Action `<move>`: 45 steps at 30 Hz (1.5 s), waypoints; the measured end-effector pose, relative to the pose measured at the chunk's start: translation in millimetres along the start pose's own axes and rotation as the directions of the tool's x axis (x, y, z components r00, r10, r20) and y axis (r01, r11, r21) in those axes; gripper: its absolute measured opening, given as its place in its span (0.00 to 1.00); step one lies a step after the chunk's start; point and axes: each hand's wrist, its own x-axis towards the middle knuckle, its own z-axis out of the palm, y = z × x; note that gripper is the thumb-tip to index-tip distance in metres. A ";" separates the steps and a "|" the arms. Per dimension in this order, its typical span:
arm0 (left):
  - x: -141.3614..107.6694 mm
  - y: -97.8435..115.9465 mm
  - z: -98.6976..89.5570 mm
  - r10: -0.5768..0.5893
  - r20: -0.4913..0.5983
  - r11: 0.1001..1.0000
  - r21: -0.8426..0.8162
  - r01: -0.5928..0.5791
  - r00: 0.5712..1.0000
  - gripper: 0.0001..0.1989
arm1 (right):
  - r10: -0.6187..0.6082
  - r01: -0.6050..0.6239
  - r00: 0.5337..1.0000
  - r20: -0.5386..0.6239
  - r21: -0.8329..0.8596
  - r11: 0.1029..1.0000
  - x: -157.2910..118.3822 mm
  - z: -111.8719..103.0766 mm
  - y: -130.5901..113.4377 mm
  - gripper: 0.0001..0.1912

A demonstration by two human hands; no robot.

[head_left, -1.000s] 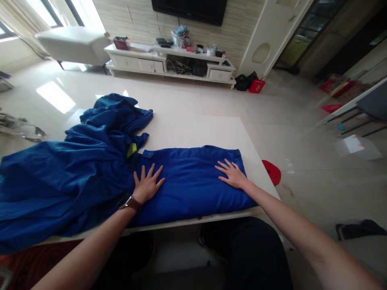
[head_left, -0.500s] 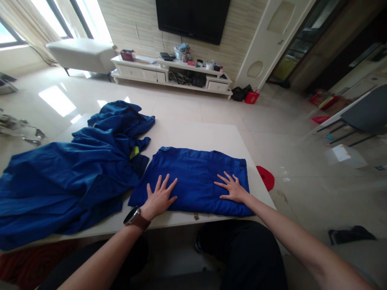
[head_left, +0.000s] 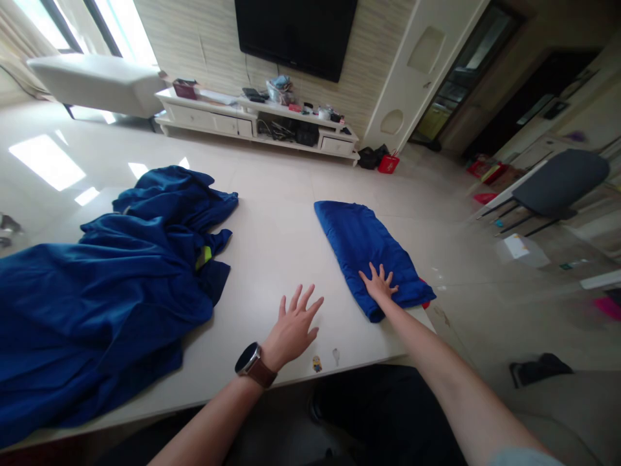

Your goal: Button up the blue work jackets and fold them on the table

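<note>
A folded blue garment (head_left: 359, 233) lies at the right end of the white table (head_left: 272, 259), turned at an angle. On its near part rests my right hand (head_left: 381, 283), palm down with fingers spread. My left hand (head_left: 294, 327), wearing a watch (head_left: 250, 359) on a brown strap, is over the bare tabletop left of the folded garment, fingers apart and holding nothing. Crumpled blue clothing (head_left: 111, 298) with a yellow-green patch (head_left: 204, 257) covers the table's left side. A small cartoon sticker (head_left: 317, 364) shows at the near edge.
Beyond the table, a low white TV cabinet (head_left: 208, 120) stands under a wall-mounted television (head_left: 295, 32). A grey bench (head_left: 97, 81) is by the window. To the right are a dark chair (head_left: 560, 181) and a clear box (head_left: 526, 251) on the floor.
The folded garment has moved right and turned, with my right hand still on it. My left hand has come off the garment. The sticker is now uncovered.
</note>
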 end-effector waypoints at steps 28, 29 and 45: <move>-57.8 -56.9 -36.2 -0.150 0.123 0.985 -0.070 0.159 0.981 0.14 | -0.948 0.862 0.280 0.153 0.396 0.318 -175.3 -25.9 -294.4 0.29; -61.8 -59.3 -33.7 -0.148 0.145 0.984 -0.075 0.160 0.978 0.15 | -0.974 0.885 0.160 0.160 0.413 0.213 -204.7 -15.6 -318.2 0.37; -120.8 -101.7 -92.5 -0.273 -0.424 0.955 -0.229 0.190 0.864 0.11 | -0.876 0.642 0.257 -0.409 0.749 -0.162 -311.0 -278.2 -548.8 0.16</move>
